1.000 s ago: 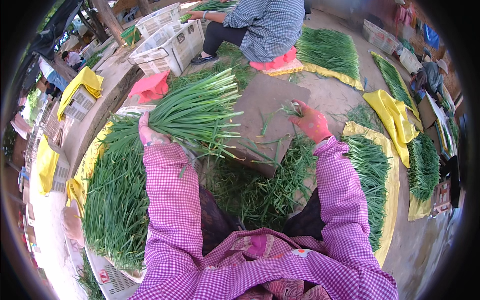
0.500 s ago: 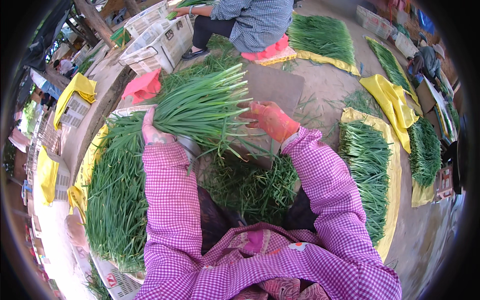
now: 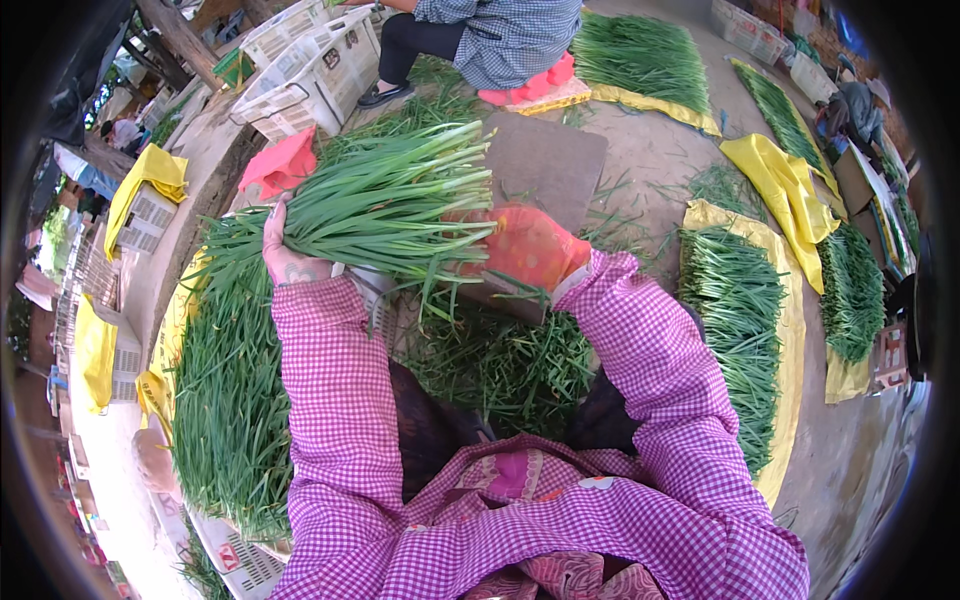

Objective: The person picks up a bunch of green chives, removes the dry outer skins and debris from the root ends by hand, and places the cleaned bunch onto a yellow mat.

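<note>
A thick bunch of garlic chives [image 3: 390, 205], or a similar long flat-leaved green, lies across my left hand [image 3: 290, 255], which is closed around its leafy side. The pale cut ends fan out to the right. At those ends is my right hand [image 3: 535, 248], in an orange-red stained glove, with its fingers behind the stalks. They are blurred and partly hidden, so their grip is unclear. A loose leaf hangs just below the glove. Left of my left arm lies a big heap of the same greens [image 3: 235, 390] on yellow sheeting.
Loose trimmings [image 3: 505, 370] cover the ground between my legs. A flat brown board [image 3: 550, 165] lies ahead. Greens in rows [image 3: 735, 340] rest on yellow sacking at right. Another person [image 3: 510, 40] sits ahead beside white crates [image 3: 325, 85]. A pink-red piece [image 3: 280, 162] lies left.
My left hand has shifted slightly left with the bunch. The right hand has moved left and in behind the pale stalk ends, turning so more of the glove shows.
</note>
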`<state>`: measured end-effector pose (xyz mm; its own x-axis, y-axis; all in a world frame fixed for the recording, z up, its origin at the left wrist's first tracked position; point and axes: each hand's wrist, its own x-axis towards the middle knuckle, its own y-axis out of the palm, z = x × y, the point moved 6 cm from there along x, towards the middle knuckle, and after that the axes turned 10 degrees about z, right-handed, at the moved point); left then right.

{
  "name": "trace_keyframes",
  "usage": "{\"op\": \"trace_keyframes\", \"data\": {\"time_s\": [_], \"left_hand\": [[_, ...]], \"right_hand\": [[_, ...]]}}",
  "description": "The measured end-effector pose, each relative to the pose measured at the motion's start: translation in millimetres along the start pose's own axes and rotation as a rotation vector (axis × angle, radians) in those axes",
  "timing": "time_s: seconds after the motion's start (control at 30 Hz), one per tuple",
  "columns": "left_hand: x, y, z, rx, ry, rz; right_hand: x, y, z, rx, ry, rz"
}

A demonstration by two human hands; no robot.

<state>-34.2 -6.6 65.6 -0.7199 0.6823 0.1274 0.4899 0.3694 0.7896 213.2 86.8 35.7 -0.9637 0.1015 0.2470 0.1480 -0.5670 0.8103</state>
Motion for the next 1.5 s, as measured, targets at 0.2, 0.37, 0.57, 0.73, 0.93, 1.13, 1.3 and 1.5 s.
{"op": "trace_keyframes", "data": {"time_s": [0.2,0.37,0.57,0.73,0.93,1.13,1.3,1.5], "left_hand": [[-0.8,4.5,-8.5,-0.004,0.091,0.156],[-7.4,16.5,-5.0,-0.033,0.119,0.265],[-2.7,4.7,-7.3,-0.044,0.132,0.068],[3.9,-23.5,-23.2,-0.165,0.093,-0.168],[16.8,-40.9,-10.9,-0.245,0.038,-0.176],[5.3,-12.0,18.1,-0.154,-0.053,-0.067],[2.6,-20.5,8.4,-0.108,0.062,-0.151],[-1.6,-17.0,8.2,-0.166,-0.032,-0.184]], "right_hand": [[4.3,2.4,-18.6,-0.178,-0.02,-0.032],[11.3,-16.0,-35.4,-0.37,-0.045,-0.047],[-3.6,-13.3,9.6,-0.312,-0.149,-0.232],[-55.0,-46.8,93.5,-0.896,-0.203,-0.602],[-52.2,-29.7,94.2,-1.215,-0.112,-0.738],[-6.7,-16.9,17.5,-0.522,0.021,-0.54],[-24.9,-43.3,65.0,-0.547,-0.28,-0.495],[-48.6,-10.9,97.0,-1.101,-0.192,-0.753]]}}
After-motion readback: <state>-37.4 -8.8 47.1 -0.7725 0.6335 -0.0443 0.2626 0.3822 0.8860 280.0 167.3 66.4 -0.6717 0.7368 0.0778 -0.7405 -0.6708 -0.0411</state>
